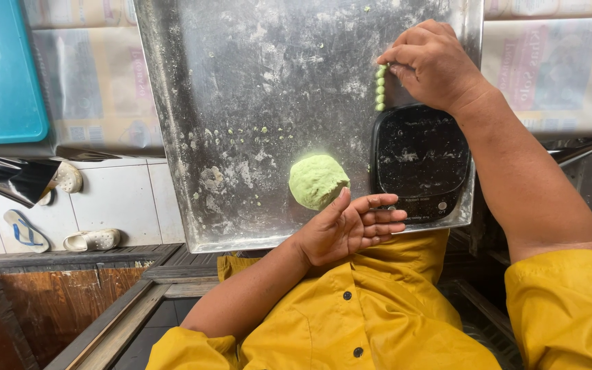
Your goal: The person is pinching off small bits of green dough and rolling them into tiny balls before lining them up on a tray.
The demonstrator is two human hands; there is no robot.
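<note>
Roughly centre frame, round pale-green dough lump on floured steel tray; left hand just below it, open, palm up, empty. Upper right, right hand pinching top of short column of small green dough balls, beside black digital scale.

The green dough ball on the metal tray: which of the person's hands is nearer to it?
Left. The left hand lies just below the green dough ball; the right hand is farther up the tray.

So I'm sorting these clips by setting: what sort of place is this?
Probably a small home or workshop food-making spot: a floured metal tray bears a green dough ball, a row of small green dough balls and a black kitchen scale; sandals lie on the tiled floor.
</note>
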